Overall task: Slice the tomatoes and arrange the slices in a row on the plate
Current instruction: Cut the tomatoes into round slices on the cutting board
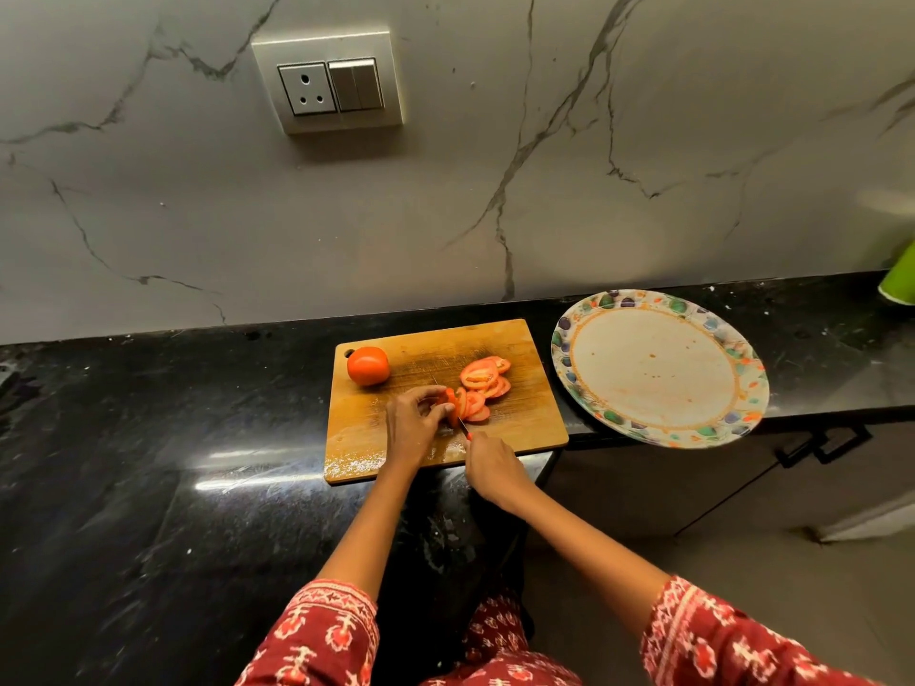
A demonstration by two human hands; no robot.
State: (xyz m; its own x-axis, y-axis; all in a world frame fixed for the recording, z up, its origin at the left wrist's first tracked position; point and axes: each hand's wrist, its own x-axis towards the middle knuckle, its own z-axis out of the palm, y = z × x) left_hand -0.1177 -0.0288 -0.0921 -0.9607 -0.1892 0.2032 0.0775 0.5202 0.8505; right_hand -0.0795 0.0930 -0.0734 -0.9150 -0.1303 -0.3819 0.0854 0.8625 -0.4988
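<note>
She stands at a black stone counter [148, 438] with a wooden cutting board [520, 339] set near its front edge. Her left hand [413, 423] is curled over the last piece of a tomato [448, 399], fingertips pinching it down against the board, while her right hand [492, 470] is wrapped around the handle of a small knife [464, 428], its blade angled in just beside the left fingertips. Cut slices [482, 383] lie in a loose overlapping pile to the right of the piece being held, some leaning against it, none of them on the plate. A whole tomato [368, 366] sits apart at the board's far left corner, next to the hanging hole. To the right of the board, close to it, a round plate [658, 433] with a coloured patterned rim rests with its near edge jutting over the counter front. Something green [898, 279] shows at the far right edge, cut off from sight. Behind everything a marbled wall carries a socket and switch panel [329, 81]. Red patterned sleeves [322, 631] cover her forearms.
</note>
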